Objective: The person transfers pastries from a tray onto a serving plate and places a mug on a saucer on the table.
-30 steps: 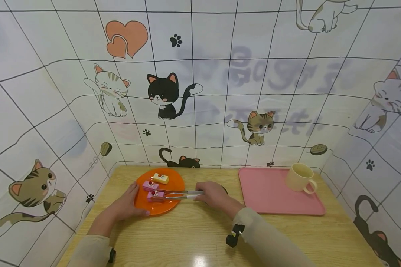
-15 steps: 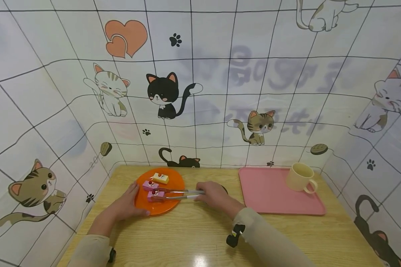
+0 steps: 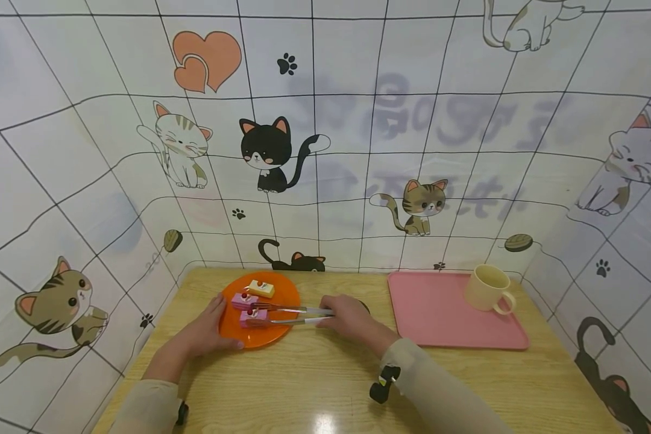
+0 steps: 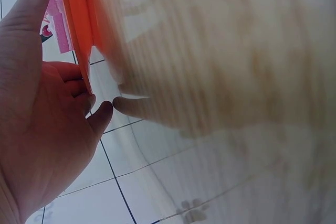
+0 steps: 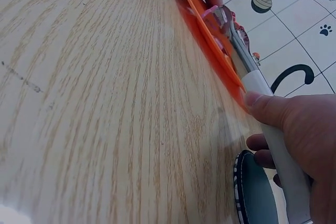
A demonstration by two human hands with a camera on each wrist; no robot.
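My right hand (image 3: 348, 319) grips the white handles of metal tongs (image 3: 290, 310), which reach left over the orange plate (image 3: 282, 337). The tong tips stand on either side of the front pink toy cake slice (image 3: 248, 319); whether both touch it I cannot tell. Behind it on the plate are a second pink cake slice (image 3: 241, 300) and a yellow cake slice (image 3: 263, 289), each with a red berry on top. My left hand (image 3: 208, 328) holds the plate by its left rim, fingers at the far side and thumb at the front. In the right wrist view, the tongs' handle (image 5: 278, 156) lies under my thumb.
On the right of the wooden table (image 3: 304, 392) lies a pink tray (image 3: 428, 313), with a yellow mug (image 3: 485, 289) at its back right. A dark-rimmed round object (image 5: 257, 192) sits just behind my right hand, mostly hidden in the head view. A cat-print wall covering surrounds the table.
The tongs' upper arm has shifted slightly away from the lower one, so the tips stand a little wider. Both hands and the plate stay nearly in place.
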